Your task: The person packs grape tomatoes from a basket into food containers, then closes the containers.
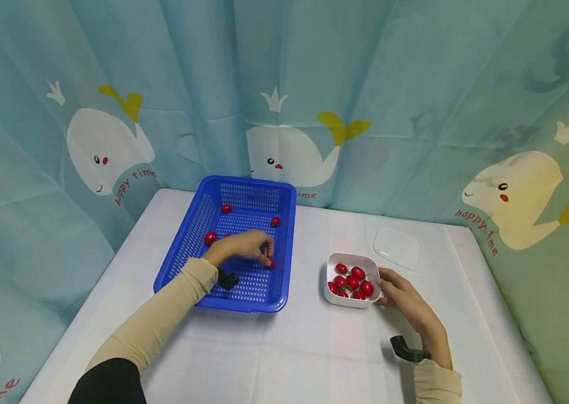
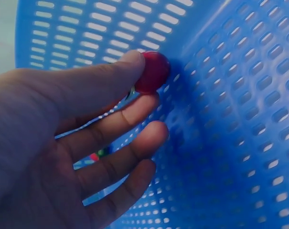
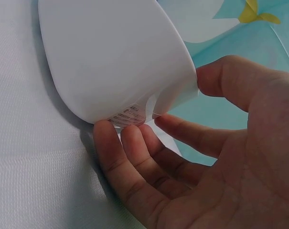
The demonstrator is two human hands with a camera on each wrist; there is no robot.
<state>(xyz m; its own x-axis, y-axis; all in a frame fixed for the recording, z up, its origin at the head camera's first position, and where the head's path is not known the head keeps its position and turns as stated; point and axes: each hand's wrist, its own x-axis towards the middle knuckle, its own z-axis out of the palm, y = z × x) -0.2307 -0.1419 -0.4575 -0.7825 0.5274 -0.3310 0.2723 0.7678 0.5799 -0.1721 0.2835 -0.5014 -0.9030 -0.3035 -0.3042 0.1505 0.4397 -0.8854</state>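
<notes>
My left hand reaches into a blue plastic basket. Its thumb and index finger pinch a red cherry tomato near the basket's perforated wall, while the other fingers stay loosely bent. To the right, my right hand grips the side of a small white box. In the right wrist view, the thumb is at the rim and the fingertips touch the lower side by a printed label. Several cherry tomatoes, some with green stems, lie in the box.
A few more cherry tomatoes lie in the basket, one at the back, one on the right and one on the left. Behind the box, a clear lid lies on the white tabletop. A whale-print curtain hangs behind.
</notes>
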